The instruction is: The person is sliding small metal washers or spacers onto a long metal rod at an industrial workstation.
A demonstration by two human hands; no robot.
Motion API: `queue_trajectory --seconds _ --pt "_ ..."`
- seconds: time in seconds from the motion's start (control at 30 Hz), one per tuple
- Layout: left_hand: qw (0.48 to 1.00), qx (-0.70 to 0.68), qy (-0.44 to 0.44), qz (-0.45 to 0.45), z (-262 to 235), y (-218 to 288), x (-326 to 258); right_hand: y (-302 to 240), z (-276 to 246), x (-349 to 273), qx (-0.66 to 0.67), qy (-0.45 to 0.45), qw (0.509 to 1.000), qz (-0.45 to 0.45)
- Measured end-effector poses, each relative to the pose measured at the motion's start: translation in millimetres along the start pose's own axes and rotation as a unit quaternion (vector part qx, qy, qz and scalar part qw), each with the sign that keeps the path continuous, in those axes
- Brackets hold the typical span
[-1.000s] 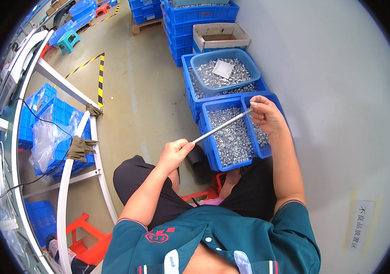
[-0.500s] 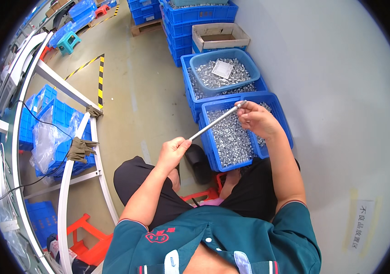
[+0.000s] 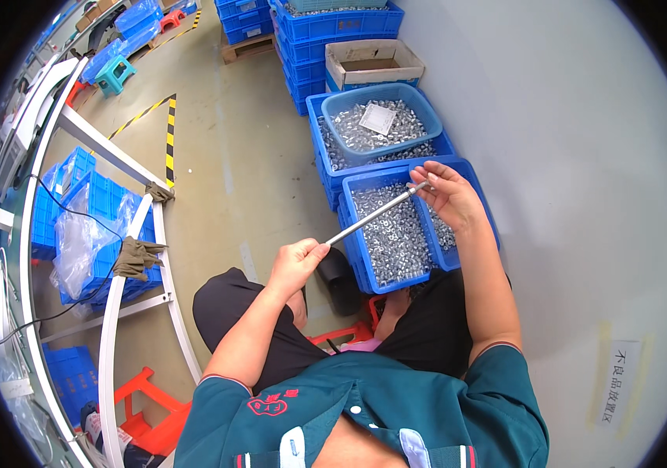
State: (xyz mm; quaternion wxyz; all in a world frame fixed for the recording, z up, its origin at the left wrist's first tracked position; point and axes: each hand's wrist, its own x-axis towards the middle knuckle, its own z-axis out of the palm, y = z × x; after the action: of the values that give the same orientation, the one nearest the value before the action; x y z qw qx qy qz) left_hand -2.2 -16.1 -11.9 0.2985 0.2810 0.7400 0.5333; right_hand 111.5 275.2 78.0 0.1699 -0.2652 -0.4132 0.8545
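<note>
My left hand (image 3: pixel 296 264) grips the near end of a thin metal rod (image 3: pixel 376 212) that slants up to the right. My right hand (image 3: pixel 446 193) pinches the rod's far tip with thumb and fingers, above a blue crate (image 3: pixel 361 257) filled with small shiny metal parts (image 3: pixel 392 230). Both hands hover over my lap as I sit in dark trousers and a teal shirt.
Behind the crate stands a second blue crate with a round blue basin (image 3: pixel 419 125) of metal parts and a white card. Farther back are stacked blue crates (image 3: pixel 302 47) and a cardboard box (image 3: pixel 372 64). A white-framed rack (image 3: pixel 126 257) with blue crates stands left. A grey wall runs right.
My right hand slid left and lower along the rod, from over the crate's right side to its tip. The left hand and rod stayed nearly still.
</note>
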Motion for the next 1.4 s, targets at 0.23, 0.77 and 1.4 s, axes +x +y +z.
queue_trajectory --seconds 0.23,0.77,1.4 --pt "1.000 -0.002 -0.001 0.005 -1.9 -3.2 1.7 -13.3 16.5 -12.5 -0.140 -0.035 0.990 -0.008" --pt "0.995 0.097 -0.030 -0.016 -22.8 16.3 -2.4 -18.9 15.9 -20.2 -0.452 -0.135 0.882 0.014" --pt "0.994 -0.095 -0.048 -0.020 -9.8 -9.5 7.1 0.2 -12.8 2.6 -0.130 -0.005 0.990 0.052"
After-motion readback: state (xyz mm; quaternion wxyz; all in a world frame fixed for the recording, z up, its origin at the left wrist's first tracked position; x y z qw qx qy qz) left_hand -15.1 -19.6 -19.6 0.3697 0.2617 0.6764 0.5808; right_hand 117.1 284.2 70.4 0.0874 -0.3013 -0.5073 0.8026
